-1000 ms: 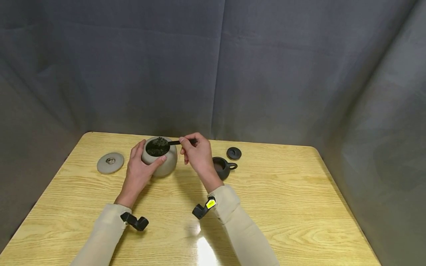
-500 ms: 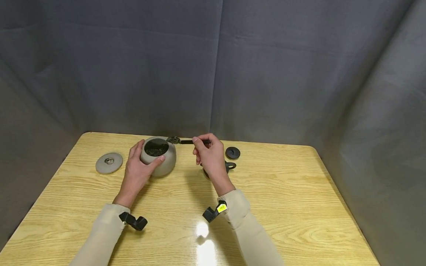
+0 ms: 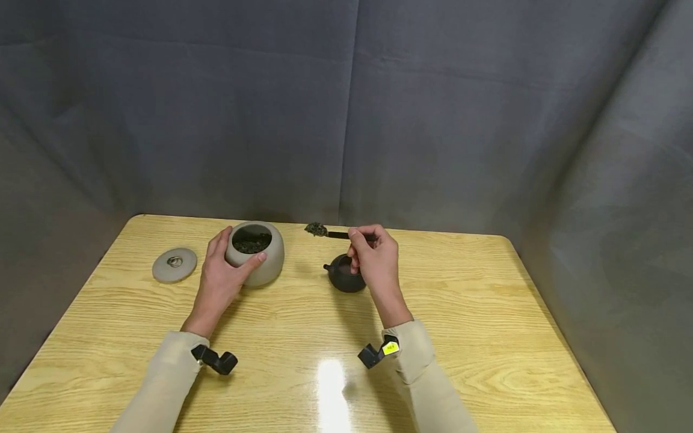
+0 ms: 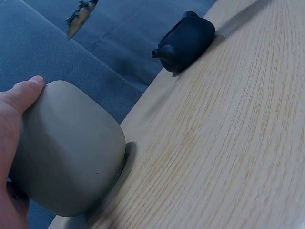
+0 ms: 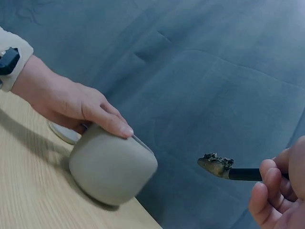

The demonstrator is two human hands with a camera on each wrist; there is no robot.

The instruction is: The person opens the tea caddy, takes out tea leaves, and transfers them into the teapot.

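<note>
My left hand (image 3: pixel 219 276) grips a round grey jar (image 3: pixel 272 261) from its left side, thumb along the front near the rim. Dark dried leaves, like loose tea, lie inside the jar. With thumb and fingers my right hand (image 3: pixel 380 261) pinches the black handle of a small scoop (image 5: pixel 244 174). A heap of the same leaves (image 3: pixel 316 229) sits on the scoop's bowl, held in the air right of the jar. Below the scoop and partly behind my right hand stands a small black teapot (image 3: pixel 342 280), its spout (image 4: pixel 163 52) towards the jar.
The jar's grey disc lid (image 3: pixel 174 265) lies left of my left hand, a ring-shaped mark on it. All this is on a light wooden table (image 3: pixel 281 355), with dark grey curtains (image 3: pixel 243 120) behind and beside it. Wrist-camera mounts (image 3: pixel 215 360) sit on both sleeves.
My right hand has carried the leaf-filled scoop out of the jar's mouth and to the right, above the teapot. The small black lid is now hidden behind it. My left hand stays on the jar.
</note>
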